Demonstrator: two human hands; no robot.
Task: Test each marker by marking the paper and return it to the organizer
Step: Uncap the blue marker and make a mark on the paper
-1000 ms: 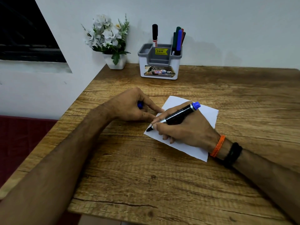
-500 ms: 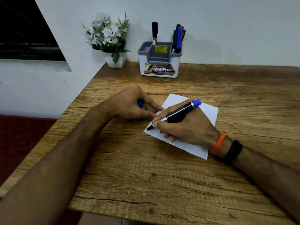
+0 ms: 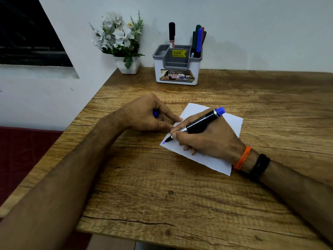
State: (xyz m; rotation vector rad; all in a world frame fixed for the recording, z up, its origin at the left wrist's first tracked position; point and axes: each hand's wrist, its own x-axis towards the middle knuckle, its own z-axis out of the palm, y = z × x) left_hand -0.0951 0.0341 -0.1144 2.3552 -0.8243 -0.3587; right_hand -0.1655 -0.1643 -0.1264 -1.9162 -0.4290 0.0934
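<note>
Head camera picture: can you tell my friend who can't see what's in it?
A right hand presses a blue marker onto white paper, leaving a blue dot. The left hand holds the blue cap and pins the paper. Behind stands an organizer with markers.

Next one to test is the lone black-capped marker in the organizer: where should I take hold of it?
Take the black-capped marker by its cap and upper barrel, coming straight down from above. It stands upright and alone at the back of the organizer, its lower end sunk in the compartment, so only the top is free; the other markers stand clear to its right.
</note>
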